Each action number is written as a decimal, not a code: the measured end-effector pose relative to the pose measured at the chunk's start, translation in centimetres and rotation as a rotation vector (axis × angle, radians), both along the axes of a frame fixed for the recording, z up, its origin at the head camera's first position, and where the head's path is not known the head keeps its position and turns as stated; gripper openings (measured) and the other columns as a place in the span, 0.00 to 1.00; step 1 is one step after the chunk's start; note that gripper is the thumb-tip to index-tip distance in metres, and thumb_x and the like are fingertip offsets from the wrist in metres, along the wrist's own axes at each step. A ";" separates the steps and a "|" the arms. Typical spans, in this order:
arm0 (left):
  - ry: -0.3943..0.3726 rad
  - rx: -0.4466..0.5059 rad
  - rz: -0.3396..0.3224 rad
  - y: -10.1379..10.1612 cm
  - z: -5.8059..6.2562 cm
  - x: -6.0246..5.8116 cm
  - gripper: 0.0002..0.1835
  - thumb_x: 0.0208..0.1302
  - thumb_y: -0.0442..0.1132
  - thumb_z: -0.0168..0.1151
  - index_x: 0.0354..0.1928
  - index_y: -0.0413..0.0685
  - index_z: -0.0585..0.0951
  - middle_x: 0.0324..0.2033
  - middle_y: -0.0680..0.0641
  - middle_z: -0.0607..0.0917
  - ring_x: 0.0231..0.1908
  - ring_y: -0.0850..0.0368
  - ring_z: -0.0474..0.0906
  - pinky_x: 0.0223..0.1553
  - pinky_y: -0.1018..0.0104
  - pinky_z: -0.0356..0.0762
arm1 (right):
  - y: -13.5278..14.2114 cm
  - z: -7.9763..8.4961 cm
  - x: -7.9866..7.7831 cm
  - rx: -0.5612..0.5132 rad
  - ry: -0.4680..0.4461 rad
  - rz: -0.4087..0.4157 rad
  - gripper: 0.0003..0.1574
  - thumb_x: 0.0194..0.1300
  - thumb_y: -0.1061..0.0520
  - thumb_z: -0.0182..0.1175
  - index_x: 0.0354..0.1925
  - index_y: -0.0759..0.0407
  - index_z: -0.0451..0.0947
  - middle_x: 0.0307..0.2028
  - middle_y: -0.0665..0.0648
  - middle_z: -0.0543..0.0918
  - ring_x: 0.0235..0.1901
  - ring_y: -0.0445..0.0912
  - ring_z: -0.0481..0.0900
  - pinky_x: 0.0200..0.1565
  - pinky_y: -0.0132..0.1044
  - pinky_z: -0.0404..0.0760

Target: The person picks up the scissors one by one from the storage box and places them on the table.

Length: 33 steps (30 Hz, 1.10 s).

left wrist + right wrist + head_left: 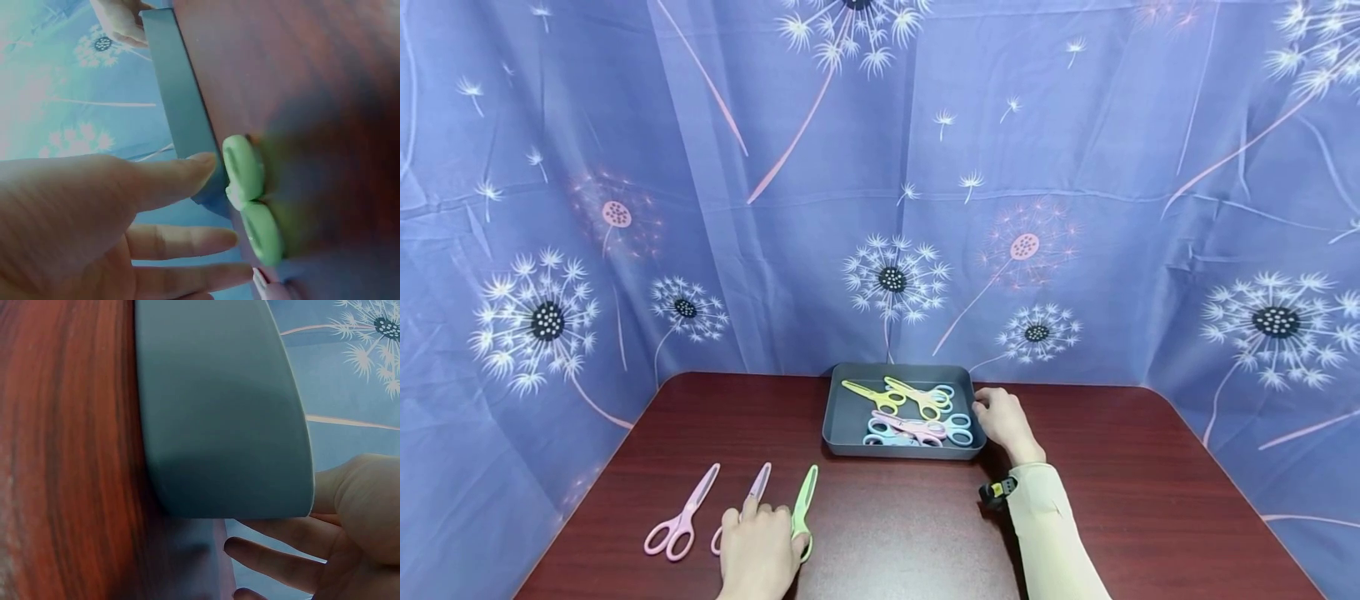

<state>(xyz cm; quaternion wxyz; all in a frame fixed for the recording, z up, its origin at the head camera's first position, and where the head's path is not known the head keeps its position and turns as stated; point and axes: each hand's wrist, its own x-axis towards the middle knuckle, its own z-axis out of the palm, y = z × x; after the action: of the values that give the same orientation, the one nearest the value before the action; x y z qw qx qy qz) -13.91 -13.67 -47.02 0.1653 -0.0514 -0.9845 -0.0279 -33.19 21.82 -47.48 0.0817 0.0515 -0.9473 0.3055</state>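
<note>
My left hand [758, 546] hovers low over the row of scissors, fingers mostly straight. Its index finger overlaps the lilac scissors [761, 482] in the head view, hiding part of their handles. Green scissors [803, 500] lie just right of that hand; in the left wrist view their green handle loops [262, 231] are close to the thumb [181, 178]. Pink scissors [681, 518] lie farther left. My right hand [1006, 421] grips the right wall of a grey tray [902, 452], thumb at the rim, other fingers spread outside it; the fingertips are partly hidden.
Inside the tray are several scissors: yellow scissors [880, 395], pink scissors [910, 425] and blue scissors [958, 429], some overlapping. The tray stands near the back edge of the dark red table [1112, 483]. A blue dandelion-print curtain [820, 250] hangs behind.
</note>
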 end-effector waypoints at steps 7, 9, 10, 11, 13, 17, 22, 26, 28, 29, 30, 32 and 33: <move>0.037 0.009 -0.023 0.2 0.7 0.0 0.21 0.44 0.56 0.75 0.24 0.47 0.78 0.24 0.45 0.79 0.36 0.44 0.75 0.34 0.48 0.63 | -0.1 -0.2 0.0 -0.009 0.007 -0.001 0.17 0.67 0.63 0.56 0.51 0.72 0.79 0.46 0.68 0.83 0.45 0.60 0.81 0.47 0.54 0.77; 0.042 0.010 -0.030 0.3 0.8 -0.2 0.22 0.45 0.56 0.75 0.27 0.46 0.80 0.25 0.44 0.79 0.37 0.43 0.76 0.34 0.48 0.64 | -0.1 -0.3 0.1 -0.015 0.004 -0.004 0.17 0.67 0.63 0.56 0.51 0.72 0.79 0.46 0.68 0.83 0.45 0.60 0.81 0.47 0.53 0.77; 0.044 0.009 -0.034 0.4 0.9 -0.3 0.22 0.45 0.57 0.74 0.28 0.46 0.81 0.25 0.44 0.79 0.37 0.43 0.76 0.34 0.48 0.64 | -0.1 -0.3 0.1 -0.014 0.005 -0.004 0.17 0.67 0.63 0.56 0.51 0.72 0.79 0.46 0.68 0.83 0.45 0.60 0.81 0.47 0.53 0.77; 0.046 0.007 -0.038 0.4 1.0 -0.4 0.22 0.45 0.57 0.74 0.29 0.45 0.81 0.25 0.44 0.79 0.38 0.43 0.76 0.34 0.47 0.65 | -0.1 -0.3 0.0 -0.013 0.007 -0.004 0.17 0.67 0.63 0.56 0.51 0.72 0.79 0.46 0.68 0.83 0.45 0.60 0.81 0.47 0.53 0.77; 0.052 0.006 -0.051 0.5 1.0 -0.7 0.23 0.45 0.57 0.74 0.30 0.45 0.82 0.25 0.44 0.79 0.37 0.43 0.76 0.33 0.47 0.66 | 0.0 -0.3 0.0 -0.012 0.009 -0.009 0.17 0.67 0.63 0.56 0.51 0.72 0.79 0.46 0.68 0.83 0.45 0.59 0.81 0.47 0.53 0.77; 0.059 0.001 -0.081 0.8 1.2 -1.4 0.23 0.47 0.58 0.73 0.30 0.45 0.82 0.25 0.45 0.79 0.35 0.44 0.76 0.33 0.46 0.67 | 0.0 -0.2 0.0 -0.008 0.013 -0.008 0.17 0.67 0.64 0.56 0.51 0.72 0.79 0.46 0.68 0.83 0.45 0.60 0.81 0.47 0.54 0.76; 0.055 -0.023 -0.128 1.2 1.9 -2.7 0.23 0.51 0.58 0.71 0.37 0.45 0.85 0.27 0.45 0.81 0.36 0.45 0.76 0.34 0.46 0.70 | 0.0 -0.1 -0.1 -0.003 0.017 -0.006 0.17 0.66 0.64 0.56 0.51 0.72 0.79 0.46 0.69 0.83 0.45 0.60 0.81 0.47 0.54 0.76; 0.042 -0.029 -0.157 1.5 2.5 -3.9 0.21 0.54 0.57 0.70 0.34 0.46 0.84 0.27 0.45 0.81 0.35 0.45 0.76 0.35 0.47 0.70 | 0.1 -0.2 -0.1 -0.001 0.014 -0.004 0.17 0.66 0.64 0.56 0.51 0.72 0.79 0.45 0.69 0.83 0.44 0.60 0.81 0.47 0.54 0.76; 0.038 -0.031 -0.173 1.6 2.8 -4.5 0.20 0.55 0.56 0.69 0.32 0.46 0.83 0.27 0.45 0.81 0.35 0.46 0.76 0.34 0.48 0.70 | 0.1 -0.2 -0.1 -0.004 0.014 -0.001 0.17 0.66 0.64 0.56 0.50 0.72 0.79 0.45 0.69 0.83 0.44 0.60 0.81 0.47 0.54 0.76; 0.037 -0.037 -0.181 1.6 2.8 -4.9 0.20 0.55 0.56 0.69 0.33 0.46 0.83 0.27 0.45 0.81 0.36 0.46 0.76 0.34 0.48 0.69 | 0.1 -0.3 -0.1 -0.008 0.012 -0.001 0.17 0.66 0.64 0.56 0.50 0.72 0.79 0.45 0.69 0.83 0.44 0.60 0.81 0.47 0.54 0.77; 0.033 -0.038 -0.190 1.7 2.9 -5.3 0.19 0.55 0.56 0.69 0.34 0.46 0.83 0.28 0.45 0.81 0.36 0.46 0.75 0.34 0.49 0.69 | 0.1 -0.3 -0.1 -0.011 0.012 0.000 0.17 0.66 0.64 0.56 0.51 0.72 0.79 0.45 0.69 0.83 0.44 0.60 0.81 0.47 0.54 0.77; 0.030 -0.047 -0.209 1.8 2.9 -6.1 0.19 0.56 0.55 0.69 0.35 0.46 0.83 0.29 0.45 0.81 0.37 0.46 0.75 0.35 0.49 0.69 | 0.2 -0.4 -0.2 -0.011 0.016 0.004 0.17 0.66 0.64 0.56 0.50 0.72 0.79 0.45 0.68 0.83 0.44 0.59 0.81 0.46 0.54 0.77; 0.027 -0.050 -0.222 1.9 3.0 -6.5 0.18 0.56 0.55 0.68 0.35 0.47 0.83 0.29 0.46 0.81 0.37 0.47 0.75 0.35 0.49 0.69 | 0.1 -0.4 -0.2 -0.015 0.014 0.001 0.17 0.66 0.64 0.56 0.50 0.72 0.80 0.45 0.68 0.83 0.43 0.59 0.81 0.46 0.54 0.77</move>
<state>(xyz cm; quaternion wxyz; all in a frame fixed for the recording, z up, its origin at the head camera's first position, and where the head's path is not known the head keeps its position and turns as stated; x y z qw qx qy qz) -20.41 -11.78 -44.07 0.1730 -0.1645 -0.9709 -0.0207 -33.36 21.95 -47.89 0.0883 0.0536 -0.9443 0.3123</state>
